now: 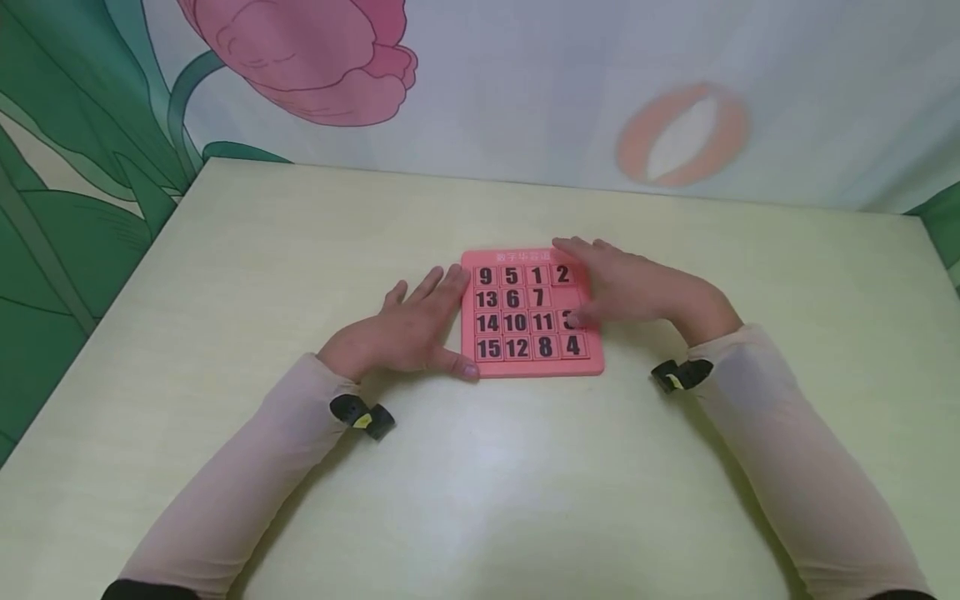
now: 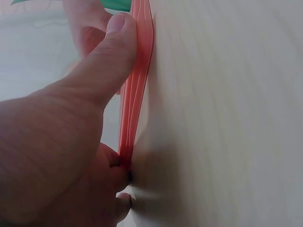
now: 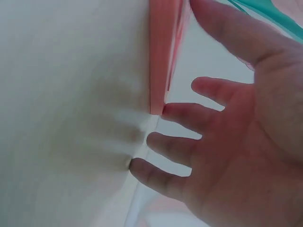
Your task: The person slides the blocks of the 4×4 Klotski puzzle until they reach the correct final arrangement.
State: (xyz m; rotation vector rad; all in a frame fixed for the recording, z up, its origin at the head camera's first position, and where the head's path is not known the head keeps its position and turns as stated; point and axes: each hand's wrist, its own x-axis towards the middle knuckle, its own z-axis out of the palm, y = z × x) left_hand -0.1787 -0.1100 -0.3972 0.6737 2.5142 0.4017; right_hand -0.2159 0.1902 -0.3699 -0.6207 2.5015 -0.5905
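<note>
A pink sliding number puzzle (image 1: 540,369) lies flat on the table, its numbered tiles facing up. Below the 2 tile (image 1: 562,274), in the right column, is a vacant slot (image 1: 564,297). My left hand (image 1: 408,333) is spread along the puzzle's left side, the thumb (image 2: 118,45) against the lower left corner and fingertips at the side edge. My right hand (image 1: 630,287) reaches over the right side with fingers extended. Its thumb (image 1: 583,317) partly covers the 3 tile (image 1: 567,314), while the other fingers lie near the upper right corner.
The pale table (image 1: 480,483) runs back to a printed curtain (image 1: 525,100) with a pink flower and green leaves. A small dark wrist camera is strapped to each sleeve (image 1: 247,475).
</note>
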